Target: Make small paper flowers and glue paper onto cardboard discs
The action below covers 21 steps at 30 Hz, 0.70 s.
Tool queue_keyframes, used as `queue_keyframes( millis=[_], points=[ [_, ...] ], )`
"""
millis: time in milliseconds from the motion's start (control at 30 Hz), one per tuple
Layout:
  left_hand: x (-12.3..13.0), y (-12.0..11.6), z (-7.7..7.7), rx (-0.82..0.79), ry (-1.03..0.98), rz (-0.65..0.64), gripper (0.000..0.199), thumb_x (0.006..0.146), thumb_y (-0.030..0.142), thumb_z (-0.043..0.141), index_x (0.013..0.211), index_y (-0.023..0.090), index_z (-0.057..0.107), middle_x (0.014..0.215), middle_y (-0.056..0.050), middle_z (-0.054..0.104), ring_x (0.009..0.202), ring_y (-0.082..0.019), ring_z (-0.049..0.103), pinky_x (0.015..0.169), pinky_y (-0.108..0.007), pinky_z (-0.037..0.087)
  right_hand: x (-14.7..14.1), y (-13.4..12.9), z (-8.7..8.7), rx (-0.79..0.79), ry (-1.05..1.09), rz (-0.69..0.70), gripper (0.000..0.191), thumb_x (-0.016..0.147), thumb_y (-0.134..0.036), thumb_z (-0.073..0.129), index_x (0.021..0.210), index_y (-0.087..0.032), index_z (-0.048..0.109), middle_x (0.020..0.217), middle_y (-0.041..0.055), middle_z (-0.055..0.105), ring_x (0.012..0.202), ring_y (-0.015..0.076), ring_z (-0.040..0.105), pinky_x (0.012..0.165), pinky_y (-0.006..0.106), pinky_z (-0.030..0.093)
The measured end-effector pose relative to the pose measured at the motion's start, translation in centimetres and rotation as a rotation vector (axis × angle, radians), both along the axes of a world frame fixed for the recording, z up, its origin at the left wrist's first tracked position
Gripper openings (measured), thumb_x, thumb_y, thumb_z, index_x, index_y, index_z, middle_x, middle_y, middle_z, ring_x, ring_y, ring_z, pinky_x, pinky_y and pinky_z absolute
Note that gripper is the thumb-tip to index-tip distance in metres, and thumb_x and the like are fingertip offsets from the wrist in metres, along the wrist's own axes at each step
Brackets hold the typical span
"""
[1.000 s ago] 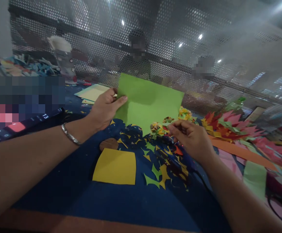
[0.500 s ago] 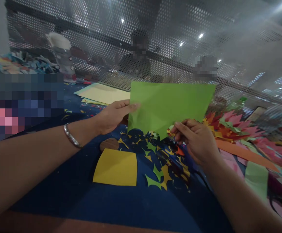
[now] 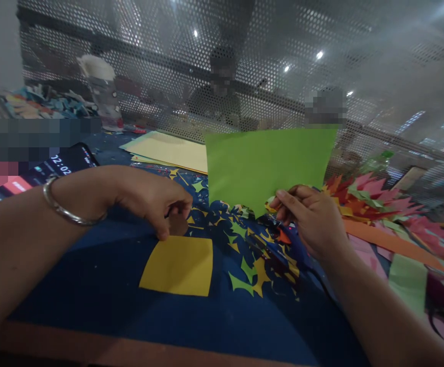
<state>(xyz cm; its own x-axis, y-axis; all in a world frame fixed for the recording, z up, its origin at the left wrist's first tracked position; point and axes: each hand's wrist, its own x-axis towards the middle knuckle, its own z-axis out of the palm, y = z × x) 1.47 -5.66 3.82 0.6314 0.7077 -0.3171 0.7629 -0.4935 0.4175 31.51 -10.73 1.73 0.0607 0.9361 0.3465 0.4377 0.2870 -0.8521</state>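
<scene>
A green paper sheet stands raised over the table, its lower edge pinched in my right hand. Between the fingers of that hand a small multicoloured bit also shows, too small to name. My left hand is bent down over a brown round disc, thumb and fingers apart around it. The thumb tip touches the top edge of a yellow paper piece, which lies flat and has curved sides. Whether the fingers touch the disc I cannot tell.
Green and yellow paper scraps are strewn across the blue tabletop. Pale sheets are stacked behind, near a bottle. A phone lies left. Pink and orange cut paper crowds the right. A perforated screen rises behind.
My left hand has let go of the green sheet and come down to the disc and yellow paper. The yellow piece has shifted slightly left. My right hand still holds the sheet.
</scene>
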Motion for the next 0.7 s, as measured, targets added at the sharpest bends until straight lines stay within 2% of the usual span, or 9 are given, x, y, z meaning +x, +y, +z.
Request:
queue_keyframes(
  millis=[100, 167, 267, 367, 433, 500, 633, 700],
  points=[
    [-0.1, 0.5, 0.2, -0.008, -0.007, -0.013, 0.017, 0.054, 0.028, 0.078, 0.069, 0.024, 0.070, 0.066, -0.001, 0.067, 0.063, -0.021, 0.059, 0.054, -0.026, 0.039, 0.0, 0.0, 0.1, 0.016, -0.012, 0.004, 0.027, 0.085, -0.038, 0.070, 0.070, -0.016, 0.066, 0.058, 0.0012, 0.065, 0.048, 0.0099, 0.057, 0.044, 0.020, 0.046],
    [-0.3, 1.0, 0.4, -0.075, -0.086, -0.011, 0.011, 0.061, 0.032, 0.074, 0.068, 0.024, 0.072, 0.066, -0.002, 0.069, 0.064, -0.021, 0.061, 0.058, -0.027, 0.042, 0.0, -0.1, 0.1, 0.024, -0.009, 0.006, 0.027, 0.085, -0.037, 0.069, 0.069, -0.016, 0.066, 0.057, 0.0008, 0.064, 0.047, 0.0093, 0.057, 0.044, 0.019, 0.046],
    [-0.7, 1.8, 0.6, -0.126, -0.246, 0.065, 0.016, 0.066, 0.038, 0.072, 0.077, 0.026, 0.077, 0.078, -0.002, 0.076, 0.079, -0.025, 0.068, 0.072, -0.029, 0.050, 0.1, -0.2, 0.1, 0.026, -0.019, 0.005, 0.027, 0.086, -0.038, 0.069, 0.070, -0.016, 0.068, 0.056, 0.0005, 0.064, 0.047, 0.0092, 0.057, 0.044, 0.019, 0.046],
    [-0.3, 2.0, 0.4, -0.060, -0.507, 0.186, 0.020, 0.066, 0.039, 0.075, 0.081, 0.025, 0.078, 0.093, -0.003, 0.078, 0.096, -0.026, 0.069, 0.084, -0.031, 0.051, 0.3, -0.2, 0.1, 0.022, -0.007, 0.010, 0.028, 0.086, -0.039, 0.069, 0.070, -0.016, 0.068, 0.055, 0.0010, 0.065, 0.047, 0.0099, 0.057, 0.044, 0.020, 0.046],
    [0.4, 1.8, -0.1, -0.061, -0.710, 0.228, 0.017, 0.068, 0.037, 0.075, 0.080, 0.023, 0.077, 0.098, -0.005, 0.078, 0.100, -0.025, 0.069, 0.090, -0.033, 0.051, 0.3, -0.2, 0.1, 0.014, 0.013, 0.019, 0.029, 0.085, -0.040, 0.070, 0.069, -0.016, 0.067, 0.056, 0.0017, 0.066, 0.046, 0.0101, 0.057, 0.044, 0.020, 0.045],
    [1.6, 1.5, -1.0, -0.098, -0.839, 0.249, 0.017, 0.070, 0.034, 0.076, 0.081, 0.022, 0.077, 0.094, -0.006, 0.078, 0.094, -0.024, 0.071, 0.092, -0.037, 0.052, 0.3, -0.1, 0.1, 0.003, 0.021, 0.026, 0.029, 0.084, -0.041, 0.070, 0.070, -0.016, 0.067, 0.056, 0.0020, 0.066, 0.046, 0.0101, 0.056, 0.044, 0.021, 0.045],
    [4.0, 1.0, -2.6, -0.136, -0.987, 0.295, 0.025, 0.068, 0.034, 0.079, 0.086, 0.018, 0.076, 0.089, -0.008, 0.078, 0.087, -0.024, 0.072, 0.088, -0.041, 0.056, 0.4, 0.1, -0.1, -0.003, 0.049, 0.042, 0.028, 0.084, -0.040, 0.071, 0.070, -0.016, 0.066, 0.064, 0.0034, 0.070, 0.049, 0.0098, 0.058, 0.044, 0.020, 0.045],
    [4.9, 0.8, -3.2, -0.042, -1.008, 0.329, 0.034, 0.070, 0.038, 0.078, 0.095, 0.016, 0.074, 0.087, -0.008, 0.077, 0.083, -0.025, 0.072, 0.080, -0.040, 0.058, 0.5, 0.1, -0.2, -0.003, 0.076, 0.046, 0.028, 0.083, -0.040, 0.071, 0.070, -0.016, 0.065, 0.070, 0.0040, 0.071, 0.050, 0.0093, 0.058, 0.044, 0.020, 0.045]
  ],
)
